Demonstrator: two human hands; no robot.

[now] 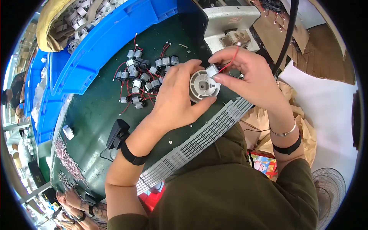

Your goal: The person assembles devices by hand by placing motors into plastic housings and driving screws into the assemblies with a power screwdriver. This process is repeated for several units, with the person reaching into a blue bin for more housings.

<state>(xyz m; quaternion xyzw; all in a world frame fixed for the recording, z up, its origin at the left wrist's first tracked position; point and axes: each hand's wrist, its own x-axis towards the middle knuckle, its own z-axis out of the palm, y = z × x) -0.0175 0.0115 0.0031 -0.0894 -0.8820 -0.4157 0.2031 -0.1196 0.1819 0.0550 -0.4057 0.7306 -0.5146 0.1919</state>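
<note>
My left hand (174, 96) is closed around the side of a round white plastic housing (204, 86), whose open face with a ring of slots and a square centre hole points up. Between the thumb and fingers of my right hand (249, 76) is a small silver motor (212, 71) with red and dark wires. The motor is just over the upper right rim of the housing; whether they touch I cannot tell. Left of my left hand lies a loose heap of similar small motors (134, 73) with red wires on the green table (96, 126).
Blue bins (103, 50) line the far left, with white round parts (78, 23) in a sack behind. A metal machine (230, 23) stands at the back right. A perforated strip (199, 142) edges the table before me. Another person's hands (71, 199) work at lower left, near pinkish wires (69, 163).
</note>
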